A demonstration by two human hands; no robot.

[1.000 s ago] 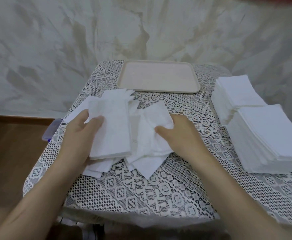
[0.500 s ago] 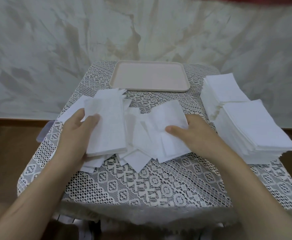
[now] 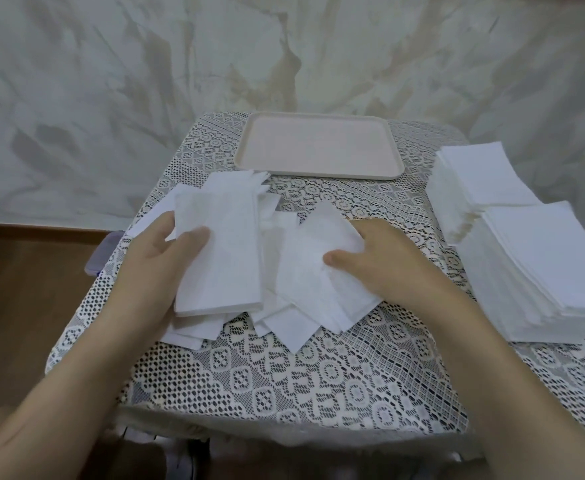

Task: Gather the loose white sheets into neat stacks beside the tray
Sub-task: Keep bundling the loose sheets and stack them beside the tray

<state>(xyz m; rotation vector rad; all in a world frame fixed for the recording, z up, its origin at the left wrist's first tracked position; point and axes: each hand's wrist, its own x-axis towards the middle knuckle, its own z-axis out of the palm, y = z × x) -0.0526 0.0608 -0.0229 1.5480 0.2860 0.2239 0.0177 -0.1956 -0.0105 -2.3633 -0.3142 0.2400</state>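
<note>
We look down on a small bench (image 3: 166, 344) under a white lace cloth (image 3: 318, 382), set against a mottled pale wall (image 3: 111, 81).

- Tray (image 3: 318, 147): pale pink, flat at the far edge of the bench, nothing on it.
- Loose sheets (image 3: 294, 327): a fanned, overlapping heap in the middle-left of the bench, just in front of the tray, with corners pointing every way.
- Left hand (image 3: 159, 258): holds a squared bundle (image 3: 221, 258) of sheets lying on top of the heap. Thumb pressed on its upper face, fingers curled under its left edge and mostly hidden.
- Right hand (image 3: 384, 261): pinches a tilted sheet (image 3: 318, 271) at the right side of the heap, thumb on top. Its fingers go beneath the paper; we cannot tell how far.
- Far stack (image 3: 474, 178) and near stack (image 3: 547, 265): two tall, even piles of white sheets at the right edge of the bench, right of the tray. The near one overlaps the far one's front corner.
- Wooden floor (image 3: 24, 289) at left. A lilac-tinted plastic box (image 3: 102, 258) shows beside the bench edge.
</note>
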